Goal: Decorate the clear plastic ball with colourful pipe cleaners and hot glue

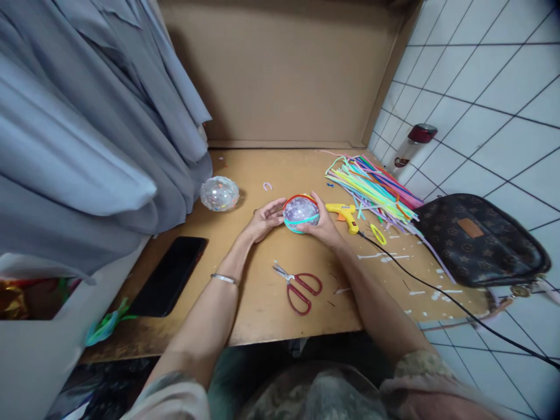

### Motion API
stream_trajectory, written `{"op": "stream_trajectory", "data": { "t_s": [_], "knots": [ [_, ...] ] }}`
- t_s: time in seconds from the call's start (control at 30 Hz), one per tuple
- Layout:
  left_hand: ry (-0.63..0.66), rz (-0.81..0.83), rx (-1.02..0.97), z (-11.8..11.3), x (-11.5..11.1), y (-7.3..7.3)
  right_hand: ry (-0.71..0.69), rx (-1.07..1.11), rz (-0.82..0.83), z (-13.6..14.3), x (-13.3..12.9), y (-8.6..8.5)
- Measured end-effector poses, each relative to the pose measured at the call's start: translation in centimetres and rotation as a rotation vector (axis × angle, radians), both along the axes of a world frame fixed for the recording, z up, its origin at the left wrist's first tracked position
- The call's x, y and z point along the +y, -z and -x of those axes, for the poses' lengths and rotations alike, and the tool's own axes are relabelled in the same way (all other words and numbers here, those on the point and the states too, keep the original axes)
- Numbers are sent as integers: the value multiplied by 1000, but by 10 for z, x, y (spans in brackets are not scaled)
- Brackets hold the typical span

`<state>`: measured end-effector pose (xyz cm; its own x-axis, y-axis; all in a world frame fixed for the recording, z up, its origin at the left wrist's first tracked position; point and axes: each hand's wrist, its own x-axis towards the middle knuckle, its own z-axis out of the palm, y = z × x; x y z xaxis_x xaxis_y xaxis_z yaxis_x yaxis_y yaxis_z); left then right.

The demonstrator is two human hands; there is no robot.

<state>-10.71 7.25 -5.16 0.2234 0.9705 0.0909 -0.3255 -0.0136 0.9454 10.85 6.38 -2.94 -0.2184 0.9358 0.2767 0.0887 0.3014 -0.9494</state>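
A round, speckled purple-white ball (pixel 301 211) is held above the table, with red and turquoise pipe cleaners along its edges. My right hand (pixel 324 226) is closed around its right side, thumb at the front and fingers behind. On the other side my left hand (pixel 265 220) has its fingers stretched out, palm half up, the fingertips at or very near the ball's left edge. Red-handled scissors (pixel 301 287) lie slightly spread on the table below the hands. To the right of my right hand rests a yellow glue gun (pixel 345 216).
A clear faceted bowl-like piece (pixel 219 193) and a black phone (pixel 170 277) are at left, beside a grey curtain (pixel 109 116). Pipe cleaners (pixel 371 184) lie in a pile at right, near a brown bag (pixel 476 239) and a bottle (pixel 411 149). The glue gun's cord (pixel 429 283) trails off rightward.
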Motion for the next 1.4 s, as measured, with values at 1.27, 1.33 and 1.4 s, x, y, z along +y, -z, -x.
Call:
{"op": "stream_trajectory", "data": {
  "t_s": [1.27,1.33,1.4],
  "knots": [
    [-62,-140,76,-2,0,-5,97,-165,-216,-13,7,2],
    [-10,-149,93,1,-1,-7,99,-165,-212,-13,7,2],
    [27,-167,119,3,-2,-8,100,-167,-207,-14,8,1]
  ]
}}
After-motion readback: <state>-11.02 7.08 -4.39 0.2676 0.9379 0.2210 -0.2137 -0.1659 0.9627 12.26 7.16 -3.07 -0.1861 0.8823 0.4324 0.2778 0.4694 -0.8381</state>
